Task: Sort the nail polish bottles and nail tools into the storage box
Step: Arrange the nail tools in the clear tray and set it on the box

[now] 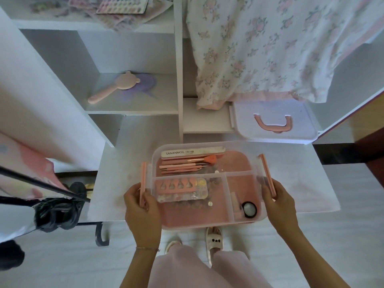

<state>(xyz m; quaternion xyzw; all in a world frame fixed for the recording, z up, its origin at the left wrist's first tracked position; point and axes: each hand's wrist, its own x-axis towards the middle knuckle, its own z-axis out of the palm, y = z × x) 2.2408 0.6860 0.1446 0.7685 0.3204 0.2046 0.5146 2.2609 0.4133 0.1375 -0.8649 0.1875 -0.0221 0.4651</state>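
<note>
Hands: left hand (143,202) grips the pink side latch (143,185) on the box's left end; right hand (277,201) grips the matching pink latch (268,175) on the right end, fingers curled round each.
Box: clear plastic storage box with a pink floor and dividers (207,186) sits at the near edge of the white table (301,179), its near rim overhanging slightly toward the person.
Contents: long nail file printed SANANMOG (192,152) and a row of thin pink-handled nail tools (182,164) in the far compartment; pink toe separator (176,185) over a small clear case of nail pieces (182,194) at near left; small round black-rimmed jar (250,209) at near right.
Polish bottles: none that I can make out in the box; the near-right compartment is partly blurred.
Lid: white lid with pink handle (274,123) lies apart on the shelf behind.
Axis: box's long axis runs left to right; file and tools lie along it, tips to the right.
Risk: uneven lift would likely tilt the open box, sliding loose tools and rolling the jar; latches may swing and give a poor hold.
</note>
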